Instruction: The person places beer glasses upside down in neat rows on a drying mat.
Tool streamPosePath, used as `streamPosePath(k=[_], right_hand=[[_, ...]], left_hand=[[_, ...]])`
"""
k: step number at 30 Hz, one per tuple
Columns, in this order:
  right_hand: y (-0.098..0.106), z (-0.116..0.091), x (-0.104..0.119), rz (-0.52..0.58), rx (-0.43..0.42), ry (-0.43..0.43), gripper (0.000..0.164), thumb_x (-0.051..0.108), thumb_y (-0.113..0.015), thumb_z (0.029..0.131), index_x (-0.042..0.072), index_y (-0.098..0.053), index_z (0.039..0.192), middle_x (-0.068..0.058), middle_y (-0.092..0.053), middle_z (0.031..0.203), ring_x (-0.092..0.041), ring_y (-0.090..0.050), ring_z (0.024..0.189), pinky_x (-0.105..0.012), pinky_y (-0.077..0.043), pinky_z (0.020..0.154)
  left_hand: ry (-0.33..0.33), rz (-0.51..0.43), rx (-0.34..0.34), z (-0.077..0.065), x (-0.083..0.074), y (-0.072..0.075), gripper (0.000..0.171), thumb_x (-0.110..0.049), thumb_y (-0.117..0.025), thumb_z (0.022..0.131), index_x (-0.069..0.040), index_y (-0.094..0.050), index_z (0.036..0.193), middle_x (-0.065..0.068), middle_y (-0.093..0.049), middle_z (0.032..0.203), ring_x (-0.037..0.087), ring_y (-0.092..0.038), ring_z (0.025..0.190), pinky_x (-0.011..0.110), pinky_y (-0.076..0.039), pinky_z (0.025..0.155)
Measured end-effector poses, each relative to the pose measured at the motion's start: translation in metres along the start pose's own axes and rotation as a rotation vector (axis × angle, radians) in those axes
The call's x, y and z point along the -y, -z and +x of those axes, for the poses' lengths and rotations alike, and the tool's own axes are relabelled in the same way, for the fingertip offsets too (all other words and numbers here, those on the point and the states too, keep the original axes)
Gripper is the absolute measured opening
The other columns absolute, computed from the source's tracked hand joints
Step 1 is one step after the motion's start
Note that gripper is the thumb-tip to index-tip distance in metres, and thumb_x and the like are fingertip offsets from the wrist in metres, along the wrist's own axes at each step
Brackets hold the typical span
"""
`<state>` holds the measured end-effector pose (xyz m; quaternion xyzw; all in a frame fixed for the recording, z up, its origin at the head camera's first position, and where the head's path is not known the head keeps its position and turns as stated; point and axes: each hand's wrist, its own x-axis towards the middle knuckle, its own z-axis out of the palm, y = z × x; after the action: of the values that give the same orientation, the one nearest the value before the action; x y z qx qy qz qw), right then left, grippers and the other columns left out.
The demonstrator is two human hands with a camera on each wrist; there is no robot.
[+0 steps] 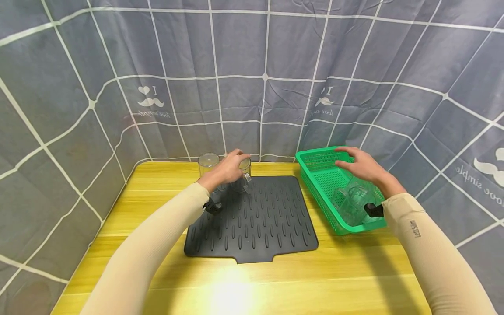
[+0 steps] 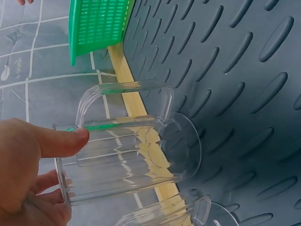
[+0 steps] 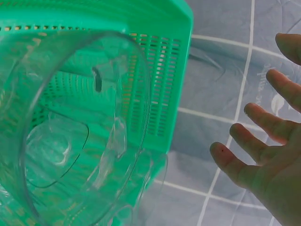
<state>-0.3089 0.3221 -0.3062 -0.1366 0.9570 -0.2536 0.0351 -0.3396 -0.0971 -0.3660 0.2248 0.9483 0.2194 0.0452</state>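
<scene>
My left hand [image 1: 230, 168] is at the far left part of the black ridged mat [image 1: 267, 218]. It grips a clear glass mug [image 2: 122, 160] by its upper end, thumb on one side and fingertips on the other. The mug's lower end meets the mat, and its handle [image 2: 127, 87] faces the basket side. Close by on the left stands a second clear mug [image 1: 208, 161], partly hidden by the hand. My right hand [image 1: 362, 165] hovers over the green basket [image 1: 323, 199], fingers spread and holding nothing. Clear glassware [image 1: 354, 203] lies inside the basket, overlapping.
The mat and the basket sit on a yellow wooden table [image 1: 157, 227], with the basket to the right of the mat. A grey curtain [image 1: 244, 52] with white lines encloses the back and both sides.
</scene>
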Motion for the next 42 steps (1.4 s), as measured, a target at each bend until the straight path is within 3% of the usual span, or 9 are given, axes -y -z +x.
streamPosePath(k=[8,17,25,34,42], right_hand=[[0.004,0.002,-0.009,-0.024,-0.013,-0.005,0.057,0.037,-0.056,0.103,0.009,-0.044,0.151,-0.026,-0.035,0.158,-0.052,-0.032,0.142,-0.068,-0.029,0.111],[0.014,0.003,-0.020,-0.024,0.021,-0.071,0.065,0.045,-0.053,0.104,0.009,-0.037,0.155,-0.030,-0.027,0.160,-0.056,-0.027,0.142,-0.072,-0.027,0.109],[0.021,0.006,-0.035,-0.092,-0.004,-0.085,0.061,0.037,-0.052,0.104,0.002,-0.038,0.153,-0.037,-0.030,0.154,-0.060,-0.027,0.139,-0.072,-0.025,0.110],[0.020,0.011,-0.051,-0.126,0.093,-0.135,0.066,0.032,-0.054,0.104,-0.002,-0.030,0.154,-0.040,-0.022,0.155,-0.064,-0.014,0.141,-0.077,-0.013,0.110],[0.015,0.009,-0.057,-0.143,0.164,-0.170,0.073,0.035,-0.056,0.103,-0.005,-0.025,0.155,-0.043,-0.019,0.154,-0.066,-0.020,0.137,-0.076,-0.023,0.108]], left_hand=[[0.015,0.011,0.034,0.002,0.000,0.003,0.069,-0.003,-0.067,0.094,-0.015,-0.040,0.156,0.017,-0.034,0.158,0.036,-0.034,0.146,0.051,-0.038,0.114],[0.015,0.051,0.055,0.002,-0.002,0.006,0.067,-0.002,-0.061,0.095,-0.012,-0.037,0.157,0.020,-0.029,0.162,0.038,-0.029,0.150,0.053,-0.034,0.117],[0.036,0.073,0.052,0.006,-0.003,0.006,0.068,0.001,-0.053,0.093,-0.014,-0.038,0.157,0.020,-0.025,0.164,0.038,-0.025,0.152,0.053,-0.037,0.114],[0.050,0.093,0.040,0.007,-0.005,0.002,0.066,-0.004,-0.055,0.094,-0.014,-0.037,0.157,0.022,-0.023,0.164,0.039,-0.025,0.151,0.055,-0.037,0.114],[0.050,0.081,0.043,0.007,-0.005,-0.001,0.066,-0.005,-0.056,0.094,-0.014,-0.038,0.157,0.021,-0.021,0.165,0.039,-0.022,0.152,0.056,-0.037,0.113]])
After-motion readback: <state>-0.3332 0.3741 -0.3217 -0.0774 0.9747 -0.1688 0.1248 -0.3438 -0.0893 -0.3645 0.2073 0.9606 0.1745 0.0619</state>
